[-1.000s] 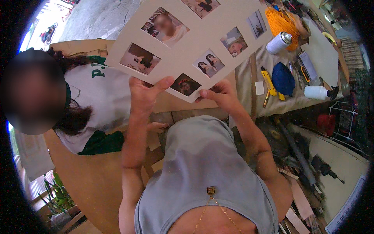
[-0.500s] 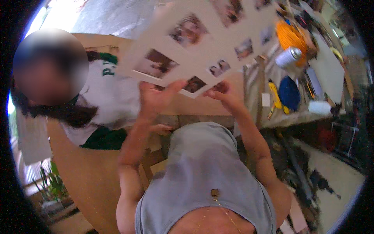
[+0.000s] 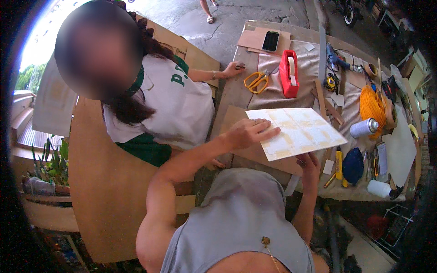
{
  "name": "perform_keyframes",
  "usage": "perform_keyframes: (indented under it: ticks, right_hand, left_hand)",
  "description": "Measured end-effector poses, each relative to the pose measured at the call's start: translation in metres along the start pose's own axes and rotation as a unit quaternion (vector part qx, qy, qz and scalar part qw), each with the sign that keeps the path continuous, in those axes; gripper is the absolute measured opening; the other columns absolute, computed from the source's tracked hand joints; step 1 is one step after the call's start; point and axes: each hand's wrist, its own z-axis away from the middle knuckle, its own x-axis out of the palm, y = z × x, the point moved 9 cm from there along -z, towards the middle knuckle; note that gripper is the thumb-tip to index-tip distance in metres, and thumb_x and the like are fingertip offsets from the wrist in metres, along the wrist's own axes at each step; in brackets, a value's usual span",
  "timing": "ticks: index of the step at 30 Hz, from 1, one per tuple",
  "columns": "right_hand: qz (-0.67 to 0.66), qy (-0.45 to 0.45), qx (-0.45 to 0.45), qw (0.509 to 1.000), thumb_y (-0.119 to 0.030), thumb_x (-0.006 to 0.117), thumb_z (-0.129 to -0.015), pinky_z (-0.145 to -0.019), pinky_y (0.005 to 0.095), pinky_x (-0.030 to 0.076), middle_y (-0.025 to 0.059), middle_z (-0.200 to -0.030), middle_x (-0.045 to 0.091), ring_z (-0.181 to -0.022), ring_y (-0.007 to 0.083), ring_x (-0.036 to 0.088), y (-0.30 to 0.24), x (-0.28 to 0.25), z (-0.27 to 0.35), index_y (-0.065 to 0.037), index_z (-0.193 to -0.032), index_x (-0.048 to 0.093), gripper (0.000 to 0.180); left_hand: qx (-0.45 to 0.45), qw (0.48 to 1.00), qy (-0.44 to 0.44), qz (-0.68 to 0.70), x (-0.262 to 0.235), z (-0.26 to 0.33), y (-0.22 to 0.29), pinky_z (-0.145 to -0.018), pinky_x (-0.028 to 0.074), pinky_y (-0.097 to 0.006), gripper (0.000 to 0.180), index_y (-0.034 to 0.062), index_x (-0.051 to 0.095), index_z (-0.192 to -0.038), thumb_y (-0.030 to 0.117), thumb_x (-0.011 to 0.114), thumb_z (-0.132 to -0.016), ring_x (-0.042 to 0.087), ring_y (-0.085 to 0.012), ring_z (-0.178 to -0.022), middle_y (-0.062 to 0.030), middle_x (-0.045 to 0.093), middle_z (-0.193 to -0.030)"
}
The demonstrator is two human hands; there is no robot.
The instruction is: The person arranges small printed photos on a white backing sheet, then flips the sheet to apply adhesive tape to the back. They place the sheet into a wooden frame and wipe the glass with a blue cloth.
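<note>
A white photo mat board (image 3: 302, 132) is tilted above the table, with its back turned up and crossed by yellowish strips of tape. At its left edge is my left hand (image 3: 251, 133), fingers lying over the taped side and the thumb out of sight. My right hand (image 3: 309, 164) grips the board from below at the near right edge, its fingertips partly hidden by the board. Under it a brown sheet of board (image 3: 236, 123) covers part of the table.
On the cloth-covered table are yellow scissors (image 3: 256, 83), a red tape dispenser (image 3: 289, 73), a phone (image 3: 270, 41), a spray can (image 3: 364, 128), orange cord (image 3: 372, 109), a yellow cutter (image 3: 338, 164) and a blue pad (image 3: 353, 166). Another person (image 3: 173, 100) sits at the left, one hand on the table.
The board has turned over from its photo side to its taped back and come lower, rightward. My left hand has shifted onto its left edge. The other person's arm now reaches the table.
</note>
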Motion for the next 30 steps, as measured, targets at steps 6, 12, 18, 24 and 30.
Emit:
perform_keyframes:
  ticks: [6, 12, 18, 24, 30]
  right_hand:
    - [-0.023, 0.169, -0.029, 0.985, -0.029, 0.06, -0.09, -0.075, 0.0338, 0.048, 0.0066, -0.099, 0.065, -0.09, 0.0179, 0.063, 0.032, -0.08, -0.001, -0.005, -0.112, 0.059, 0.032]
    - [-0.072, 0.306, -0.034, 0.949, -0.036, 0.055, -0.091, -0.069, 0.0318, 0.042, 0.0007, -0.089, 0.062, -0.081, 0.015, 0.058, 0.026, -0.149, 0.023, -0.011, -0.1, 0.061, 0.028]
    - [0.002, 0.416, -0.184, 0.89, -0.03, 0.064, -0.086, -0.072, 0.0276, 0.043, 0.0014, -0.091, 0.063, -0.084, 0.0115, 0.057, -0.048, -0.193, 0.049, -0.009, -0.101, 0.057, 0.027]
    - [0.148, 0.323, -0.34, 0.871, -0.015, 0.061, -0.089, -0.084, 0.0302, 0.046, 0.01, -0.097, 0.065, -0.091, 0.0184, 0.061, -0.12, -0.099, 0.047, 0.002, -0.105, 0.062, 0.023]
    - [0.407, -0.013, -0.315, 0.857, -0.014, 0.067, -0.084, -0.081, 0.0321, 0.047, 0.0075, -0.097, 0.066, -0.09, 0.0165, 0.062, -0.067, 0.059, 0.001, -0.004, -0.102, 0.065, 0.022]
  left_hand:
    - [0.061, 0.997, -0.04, -0.04, 0.055, 0.041, 0.001, -0.08, 0.055, -0.032, 0.04, 0.0132, 0.056, -0.12, 0.017, 0.054, -0.08, 0.065, -0.0225, -0.096, -0.0087, 0.062, -0.104]
    - [0.068, 0.997, -0.022, -0.023, 0.067, 0.058, 0.008, -0.083, 0.054, -0.032, 0.038, 0.0106, 0.056, -0.118, 0.019, 0.053, -0.081, 0.064, -0.0233, -0.094, -0.0109, 0.062, -0.103]
    - [0.054, 0.998, -0.031, 0.012, 0.1, 0.079, 0.014, -0.079, 0.055, -0.033, 0.031, 0.0099, 0.061, -0.111, 0.017, 0.053, -0.082, 0.064, -0.0226, -0.091, -0.011, 0.063, -0.101]
    - [0.042, 0.999, -0.008, -0.001, 0.115, 0.101, 0.018, -0.083, 0.055, -0.034, 0.029, 0.0119, 0.063, -0.109, 0.016, 0.057, -0.081, 0.064, -0.0224, -0.093, -0.0091, 0.063, -0.102]
    - [0.018, 0.999, -0.017, 0.035, 0.132, 0.111, 0.014, -0.083, 0.055, -0.036, 0.031, 0.0099, 0.063, -0.108, 0.014, 0.057, -0.078, 0.064, -0.0268, -0.098, -0.0107, 0.064, -0.108]
